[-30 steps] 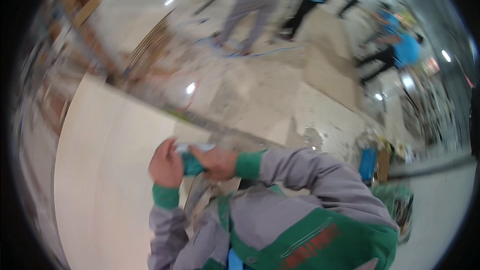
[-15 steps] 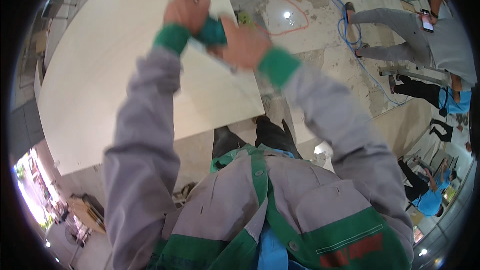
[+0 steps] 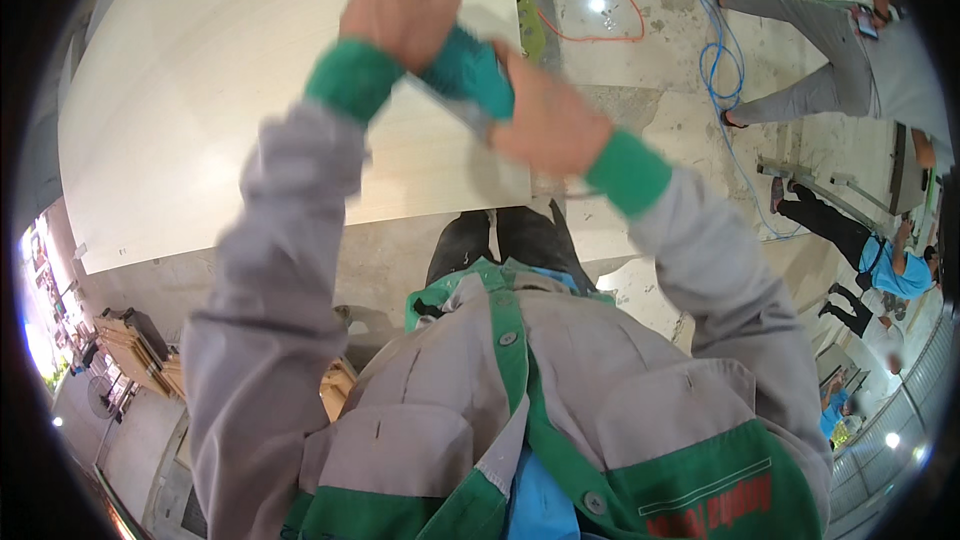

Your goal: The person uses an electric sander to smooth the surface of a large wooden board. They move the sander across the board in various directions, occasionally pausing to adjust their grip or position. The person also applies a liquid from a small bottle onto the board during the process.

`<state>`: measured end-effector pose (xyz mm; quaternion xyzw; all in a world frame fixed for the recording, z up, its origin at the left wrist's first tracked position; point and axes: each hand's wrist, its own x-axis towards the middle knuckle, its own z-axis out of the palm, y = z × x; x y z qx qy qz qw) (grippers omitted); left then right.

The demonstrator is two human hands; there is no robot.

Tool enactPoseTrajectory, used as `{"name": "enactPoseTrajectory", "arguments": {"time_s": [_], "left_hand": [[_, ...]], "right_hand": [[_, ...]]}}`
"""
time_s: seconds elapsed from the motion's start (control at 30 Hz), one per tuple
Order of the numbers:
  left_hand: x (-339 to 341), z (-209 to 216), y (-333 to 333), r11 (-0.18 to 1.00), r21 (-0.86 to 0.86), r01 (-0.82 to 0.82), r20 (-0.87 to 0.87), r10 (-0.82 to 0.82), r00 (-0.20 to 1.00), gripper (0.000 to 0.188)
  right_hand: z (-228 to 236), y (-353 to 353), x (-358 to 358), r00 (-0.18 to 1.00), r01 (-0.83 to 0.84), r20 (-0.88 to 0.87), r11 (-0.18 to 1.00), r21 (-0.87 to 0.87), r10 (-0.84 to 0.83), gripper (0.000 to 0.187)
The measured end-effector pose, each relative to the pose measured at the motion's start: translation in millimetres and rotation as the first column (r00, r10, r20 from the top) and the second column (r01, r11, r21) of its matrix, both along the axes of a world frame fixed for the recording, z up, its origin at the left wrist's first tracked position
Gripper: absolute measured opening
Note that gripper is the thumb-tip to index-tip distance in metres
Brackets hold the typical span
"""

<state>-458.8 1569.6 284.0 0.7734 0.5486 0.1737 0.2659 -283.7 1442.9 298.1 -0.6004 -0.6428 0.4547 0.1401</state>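
Both my hands hold a teal hand-held tool (image 3: pixel 468 72) with a pale flat strip along its lower side. It is blurred, and its exact kind cannot be made out. My left hand (image 3: pixel 402 18) is closed round its far-left end. At the near-right end, my right hand (image 3: pixel 556 122) wraps it, with the thumb along its side. The tool lies slantwise over a large pale board (image 3: pixel 200 120), close to the board's right edge. My fingers hide much of it, and whether it touches the board I cannot tell.
A yellow-green piece (image 3: pixel 530 22) shows beside the board's right edge. On the floor lie an orange cord (image 3: pixel 600 38) and a blue hose (image 3: pixel 712 65). At right stand a person in grey trousers (image 3: pixel 790 15) and others in blue shirts. Stacked panels (image 3: pixel 130 345) are at left.
The view has shifted, with the board's near edge now higher in it. Both hands and the tool have moved slightly rightward in the picture, and more of the tool shows between the hands.
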Motion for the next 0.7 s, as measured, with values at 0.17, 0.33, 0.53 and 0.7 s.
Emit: {"name": "enactPoseTrajectory", "arguments": {"time_s": [0.17, 0.33, 0.53, 0.7], "left_hand": [[39, 0, 75, 0.826, 0.39, 0.407, -0.469, -0.202, 0.86, 0.033], [52, 3, -58, 0.984, -0.044, 0.175, -0.117, -0.179, 0.977, 0.034], [16, 20, -166, 0.981, -0.183, 0.059, 0.087, -0.044, 0.995, 0.02], [-20, -2, -55, 0.993, -0.101, -0.067, 0.067, 0.074, 0.995, 0.03]], "right_hand": [[16, 66, 41, 0.999, 0.006, 0.033, 0.993, -0.121, -0.002, 0.074], [14, -58, 42, 0.993, 0.085, -0.09, 0.996, 0.031, -0.082, 0.089], [30, -151, 12, 0.998, 0.058, 0.038, 0.924, -0.378, -0.048, 0.094], [7, -40, -10, 1.0, -0.012, -0.011, 0.991, -0.131, 0.011, 0.08]]}}
